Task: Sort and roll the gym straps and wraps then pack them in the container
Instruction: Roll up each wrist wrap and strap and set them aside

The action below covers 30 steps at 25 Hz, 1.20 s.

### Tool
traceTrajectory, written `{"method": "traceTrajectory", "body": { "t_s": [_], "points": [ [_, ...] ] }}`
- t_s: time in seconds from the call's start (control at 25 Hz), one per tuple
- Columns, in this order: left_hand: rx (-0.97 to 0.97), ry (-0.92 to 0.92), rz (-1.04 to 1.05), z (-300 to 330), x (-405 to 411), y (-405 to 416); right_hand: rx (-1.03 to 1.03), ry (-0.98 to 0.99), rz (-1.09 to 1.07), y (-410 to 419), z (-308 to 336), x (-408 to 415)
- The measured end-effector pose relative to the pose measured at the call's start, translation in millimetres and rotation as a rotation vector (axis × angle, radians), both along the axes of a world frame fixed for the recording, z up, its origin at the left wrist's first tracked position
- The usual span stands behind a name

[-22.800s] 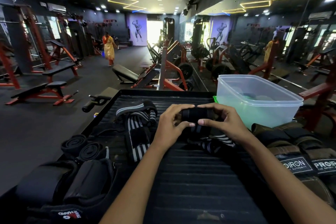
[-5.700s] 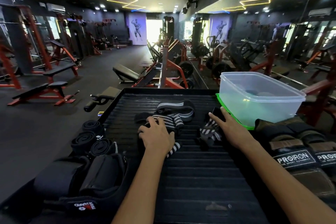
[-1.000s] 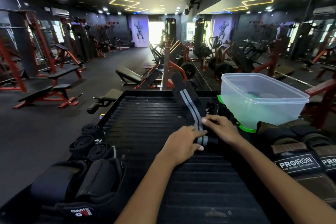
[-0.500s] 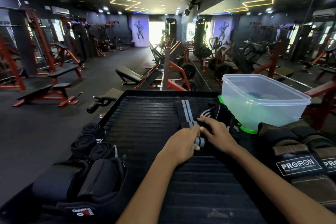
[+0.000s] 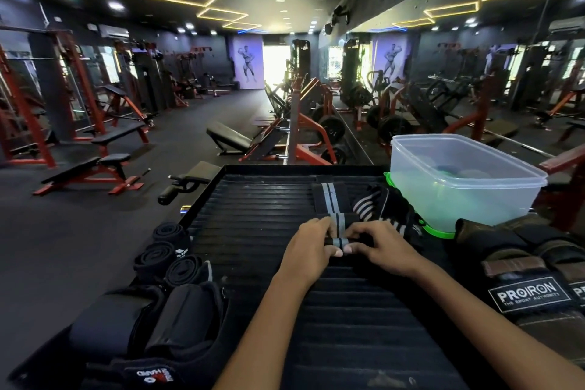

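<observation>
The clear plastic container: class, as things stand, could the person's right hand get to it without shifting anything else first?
Probably yes. The container stands open just beyond the right hand, with only the low striped wrap between, but that hand now pinches the grey-striped wrap it is rolling.

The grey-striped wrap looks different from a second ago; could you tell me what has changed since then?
A second ago its far end was lifted; now the grey-striped wrap lies flat on the ribbed mat. Both hands, left hand and right hand, have shifted to its near end and pinch the first turns of a roll. The container, the three black rolls and the striped wrap stayed put.
</observation>
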<state>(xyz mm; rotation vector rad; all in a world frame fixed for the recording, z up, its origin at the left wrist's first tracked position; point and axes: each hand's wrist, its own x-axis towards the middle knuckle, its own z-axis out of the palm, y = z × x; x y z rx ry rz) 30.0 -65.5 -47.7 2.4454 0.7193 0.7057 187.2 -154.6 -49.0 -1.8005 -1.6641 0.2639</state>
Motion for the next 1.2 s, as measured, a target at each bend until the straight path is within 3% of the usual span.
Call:
{"method": "traceTrajectory", "body": {
  "t_s": [0.12, 0.24, 0.4, 0.56, 0.8, 1.0, 1.2],
  "points": [
    [0.06, 0.01, 0.019, 3.1, -2.2, -2.2, -0.012, 0.079, 0.002, -1.4, 5.5, 0.5],
    [-0.077, -0.018, 0.015, 4.0, -3.8, -0.7, 0.026, 0.101, 0.033, -5.1, 6.2, -2.7],
    [-0.27, -0.09, 0.045, 6.5, -3.3, 2.6, 0.11, 0.001, 0.031, -4.8, 6.3, -6.1],
    [-0.335, -0.081, 0.02, 5.2, -2.7, 4.0, 0.128, -0.129, 0.034, -4.1, 4.5, -5.5],
    [-0.175, -0.055, -0.009, 5.1, -3.3, 0.5, 0.066, -0.287, 0.043, -2.8, -0.2, -2.0],
    [0.057, -0.022, 0.023, 7.6, -3.8, -1.5, 0.077, -0.228, 0.013, -2.4, -0.1, -1.0],
    [-0.131, -0.108, 0.009, 7.1, -1.8, 1.4, 0.112, -0.305, 0.022, -7.9, 3.6, -3.5]
  ]
}}
